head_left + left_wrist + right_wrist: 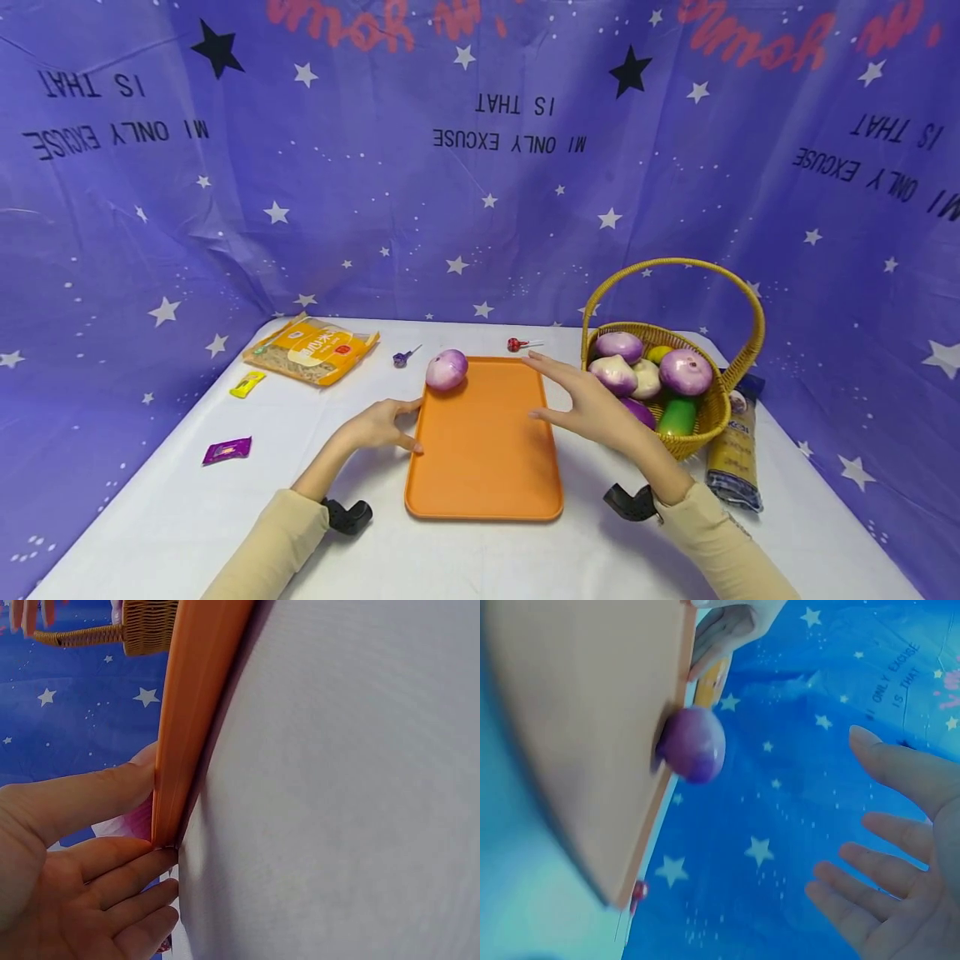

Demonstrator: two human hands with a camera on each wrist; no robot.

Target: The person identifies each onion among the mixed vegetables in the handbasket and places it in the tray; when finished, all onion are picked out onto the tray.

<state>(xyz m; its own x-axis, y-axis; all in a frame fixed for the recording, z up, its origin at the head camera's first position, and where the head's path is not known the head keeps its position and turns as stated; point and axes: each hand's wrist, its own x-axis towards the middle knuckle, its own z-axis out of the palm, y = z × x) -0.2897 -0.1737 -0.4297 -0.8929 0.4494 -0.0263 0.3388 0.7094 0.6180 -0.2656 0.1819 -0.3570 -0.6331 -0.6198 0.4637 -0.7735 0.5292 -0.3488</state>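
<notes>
An orange tray [487, 450] lies on the white table with a purple-and-white onion [447, 370] at its far left corner. My left hand [378, 427] touches the tray's left rim with thumb and fingertips spread apart; in the left wrist view the fingers [127, 881] are fairly straight against the edge. Above the tray's right edge hovers my right hand [592, 406], fingers extended and nothing held. The right wrist view shows that hand [900, 877] apart from the tray and from the onion [695, 745].
At the right stands a wicker basket [675, 446] of onions and other produce, its tall handle upright, beside a yellow-and-blue packet [733, 454]. An orange food bag [315, 348], a yellow candy [247, 384] and a purple candy [227, 451] lie left. Lollipops [401, 358] lie behind the tray.
</notes>
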